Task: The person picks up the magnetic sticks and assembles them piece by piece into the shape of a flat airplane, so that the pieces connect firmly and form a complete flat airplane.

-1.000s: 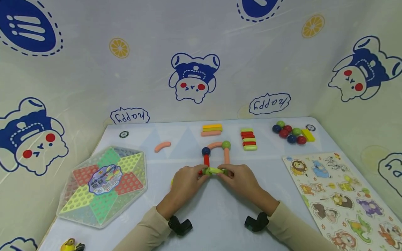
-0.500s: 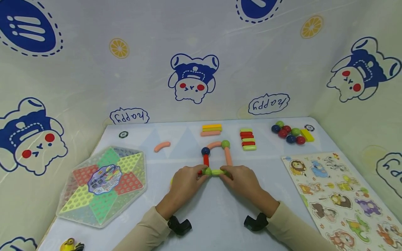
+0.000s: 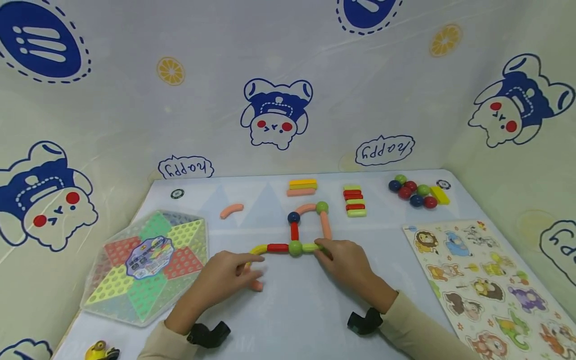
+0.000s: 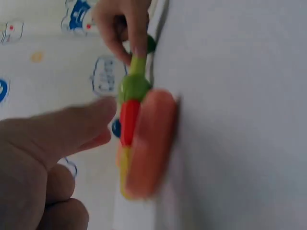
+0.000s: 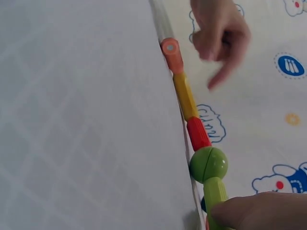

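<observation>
On the table (image 3: 297, 320), a frame (image 3: 294, 231) of red, yellow, pink and lime rods (image 3: 277, 248), some curved, sat joined by glossy green and blue balls (image 3: 295, 248); the right hand (image 3: 348, 262) pinched its lime rod (image 3: 309, 247), the left hand (image 3: 220, 277) hovered nearby, relaxed, holding nothing

Rod frame (image 3: 295, 248) between box (image 3: 146, 282) left, sticker sheet (image 3: 490, 292) right

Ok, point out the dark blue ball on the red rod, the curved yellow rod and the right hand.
Dark blue ball (image 3: 294, 217): head view, middle of its visible face.
Curved yellow rod (image 3: 258, 248): head view, on its bend.
Right hand (image 3: 347, 262): head view, back of the hand.
</observation>
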A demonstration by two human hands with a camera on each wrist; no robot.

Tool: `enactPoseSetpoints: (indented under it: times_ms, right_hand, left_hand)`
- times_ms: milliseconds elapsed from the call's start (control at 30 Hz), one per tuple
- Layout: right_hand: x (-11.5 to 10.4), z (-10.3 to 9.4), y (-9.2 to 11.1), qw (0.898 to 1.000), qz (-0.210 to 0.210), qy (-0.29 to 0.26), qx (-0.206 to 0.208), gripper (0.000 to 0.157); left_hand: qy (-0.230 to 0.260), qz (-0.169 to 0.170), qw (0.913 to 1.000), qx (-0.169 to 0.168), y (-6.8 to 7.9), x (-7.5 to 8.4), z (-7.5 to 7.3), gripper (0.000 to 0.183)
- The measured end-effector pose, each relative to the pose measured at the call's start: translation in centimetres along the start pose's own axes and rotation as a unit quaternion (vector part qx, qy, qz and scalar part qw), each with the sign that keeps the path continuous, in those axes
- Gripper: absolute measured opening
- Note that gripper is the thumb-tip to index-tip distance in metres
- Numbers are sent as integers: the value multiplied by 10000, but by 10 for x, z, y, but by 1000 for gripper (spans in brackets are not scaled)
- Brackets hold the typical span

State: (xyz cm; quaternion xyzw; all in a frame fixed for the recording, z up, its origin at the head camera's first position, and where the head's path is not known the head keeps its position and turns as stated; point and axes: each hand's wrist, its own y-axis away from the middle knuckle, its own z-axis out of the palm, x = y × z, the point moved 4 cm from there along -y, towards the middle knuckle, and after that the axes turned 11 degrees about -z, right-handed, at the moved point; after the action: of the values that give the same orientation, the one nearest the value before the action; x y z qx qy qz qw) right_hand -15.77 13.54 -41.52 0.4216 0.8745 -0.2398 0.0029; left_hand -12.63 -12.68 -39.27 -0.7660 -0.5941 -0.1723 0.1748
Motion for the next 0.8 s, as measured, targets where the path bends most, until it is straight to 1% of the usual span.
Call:
enactPoseSetpoints:
  times_ms: [100,200,300,400,533,800]
  right_hand:
    - [-1,-2,-1,9999,-113,-16,122,25]
    - [-1,-4,-2,9997,-148,-33,202,26]
    - [-2,-4,-2,9996,-141,-38,234,25]
    - [-2,-3,-2,9995,-157,-65,261,24]
    - [-1,-3,-1,9995,-161,-56,264,24]
    - [-2,-3,0,9998,-71,-76,154,26]
  left_hand:
    - [73,-35,9997,-221,16,-16,3,30]
    - [127,180,9993,-307,24,-20,10,30]
    - [138,432,9988,-174,27,-18,15,26]
    - [140,516,9986,35,28,-16,17,22]
    - [164,532,9984,135,30,-14,21,20]
    - [244,441,9987,98,32,-12,26,23]
